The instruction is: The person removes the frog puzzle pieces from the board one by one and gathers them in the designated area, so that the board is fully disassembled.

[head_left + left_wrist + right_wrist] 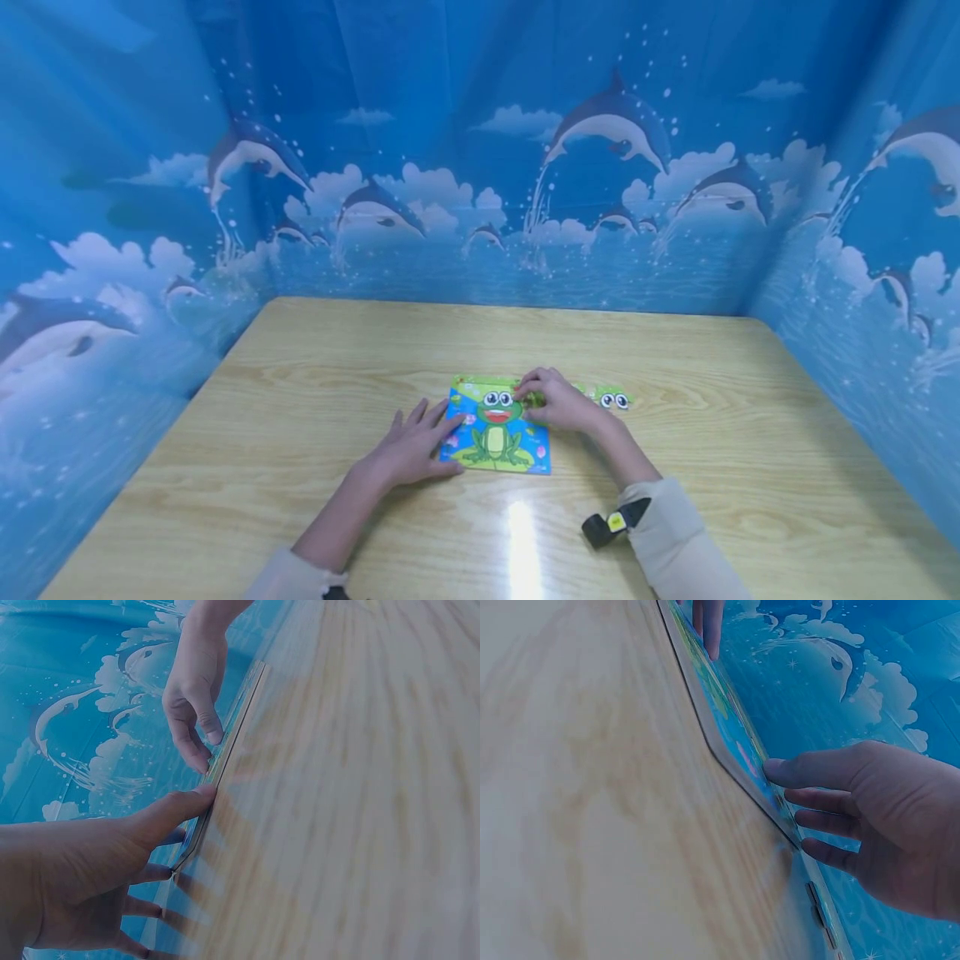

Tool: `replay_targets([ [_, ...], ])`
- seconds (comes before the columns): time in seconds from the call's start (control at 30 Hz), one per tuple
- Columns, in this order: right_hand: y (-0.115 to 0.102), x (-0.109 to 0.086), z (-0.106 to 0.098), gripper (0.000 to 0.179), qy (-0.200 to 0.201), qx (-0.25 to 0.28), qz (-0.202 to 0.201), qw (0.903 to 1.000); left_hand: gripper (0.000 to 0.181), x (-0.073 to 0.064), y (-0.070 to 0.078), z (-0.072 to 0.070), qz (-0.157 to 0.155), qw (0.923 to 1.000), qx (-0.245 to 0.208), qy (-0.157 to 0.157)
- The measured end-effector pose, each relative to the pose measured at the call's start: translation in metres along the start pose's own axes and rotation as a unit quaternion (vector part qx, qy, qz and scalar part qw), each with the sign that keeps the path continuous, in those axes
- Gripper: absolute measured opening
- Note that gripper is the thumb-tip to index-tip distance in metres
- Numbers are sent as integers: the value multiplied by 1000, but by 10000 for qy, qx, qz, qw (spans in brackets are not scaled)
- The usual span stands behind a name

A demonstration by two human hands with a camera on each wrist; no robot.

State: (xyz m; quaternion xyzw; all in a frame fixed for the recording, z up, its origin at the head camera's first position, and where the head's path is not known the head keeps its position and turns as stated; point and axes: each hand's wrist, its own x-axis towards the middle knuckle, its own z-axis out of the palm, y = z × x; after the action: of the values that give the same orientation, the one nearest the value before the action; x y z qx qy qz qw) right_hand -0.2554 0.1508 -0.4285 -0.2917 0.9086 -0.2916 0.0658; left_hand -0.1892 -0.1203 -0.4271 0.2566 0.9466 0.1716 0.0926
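Note:
A flat puzzle board with a green frog on a blue ground lies on the table. My left hand rests at its left side, fingers spread, thumb near the lower left corner; in the left wrist view that thumb touches the board's edge. Over the upper right corner is my right hand, fingers bent downward. A green patch shows between its thumb and forefinger; I cannot tell whether it is a loose piece. In the right wrist view the thumb meets the board's printed face.
Right of the board lie loose puzzle pieces, one printed with frog eyes, partly behind the right hand. The wood-grain table is backed by a blue dolphin curtain. A black strap device sits at the right wrist.

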Motion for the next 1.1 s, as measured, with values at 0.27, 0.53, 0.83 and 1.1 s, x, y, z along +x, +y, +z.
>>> replay_targets([
  [0.27, -1, 0, 0, 26, 6, -23, 61, 10000, 76, 0, -1, 1, -28, 10000, 3, 9],
  [0.53, -2, -1, 0, 26, 14, -78, 132, 9999, 75, 0, -2, 1, 12, 10000, 4, -6],
  [0.83, -2, 0, 0, 23, 80, -100, 155, 9998, 74, 1, -1, 2, 30, 10000, -15, 40],
  [1.1, 1, 2, 0, 30, 371, 152, 232, 9989, 73, 2, -1, 3, 60, 9999, 19, 87],
])
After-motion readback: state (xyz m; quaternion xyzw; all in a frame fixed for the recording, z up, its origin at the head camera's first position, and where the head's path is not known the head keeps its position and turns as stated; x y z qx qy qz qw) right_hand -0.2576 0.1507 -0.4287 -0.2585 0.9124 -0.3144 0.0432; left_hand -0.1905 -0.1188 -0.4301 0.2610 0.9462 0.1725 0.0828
